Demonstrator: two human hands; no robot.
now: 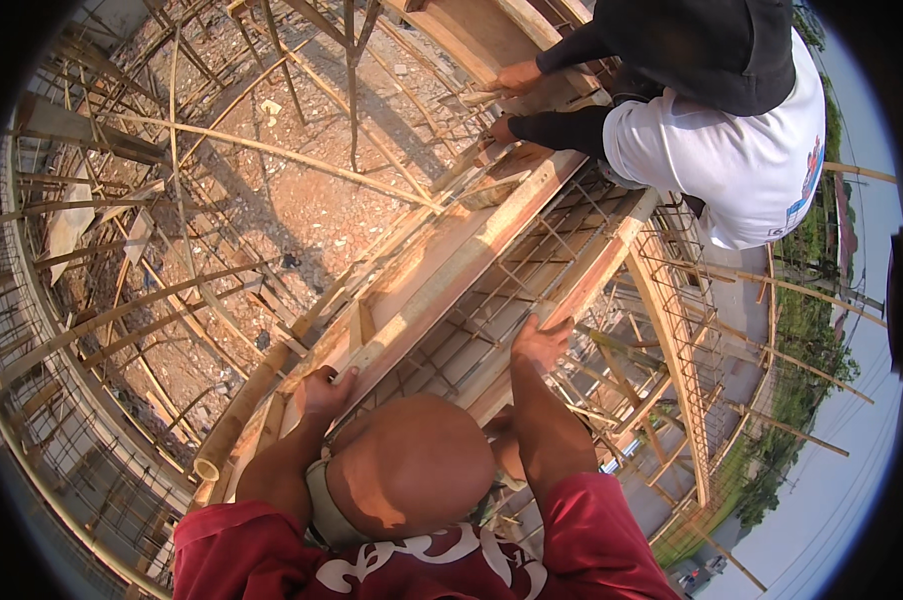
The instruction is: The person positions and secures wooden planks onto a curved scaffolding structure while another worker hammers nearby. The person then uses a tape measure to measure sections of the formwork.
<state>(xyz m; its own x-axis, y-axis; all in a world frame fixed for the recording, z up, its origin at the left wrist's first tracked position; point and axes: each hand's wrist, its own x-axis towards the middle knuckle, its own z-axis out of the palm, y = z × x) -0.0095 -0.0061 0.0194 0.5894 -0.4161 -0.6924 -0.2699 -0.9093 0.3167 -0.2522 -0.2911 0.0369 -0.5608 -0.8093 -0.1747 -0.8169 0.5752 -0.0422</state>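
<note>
A long wooden formwork trough runs diagonally from the lower left to the upper right, with tied steel rebar inside it. My left hand is closed over the timber edge of its left side board, the thumb lying on top. On the opposite side, my right hand grips the upper edge of the right side board, fingers bent over it. Neither hand holds a loose tool that I can see. Between my forearms, my bent knee hides the near part of the trough.
A co-worker in a white shirt and black cap leans over the trough's far end, both hands on timber there. Bamboo poles and props cross above rubble-strewn ground far below on the left. Rebar cages and a curved plank stand right.
</note>
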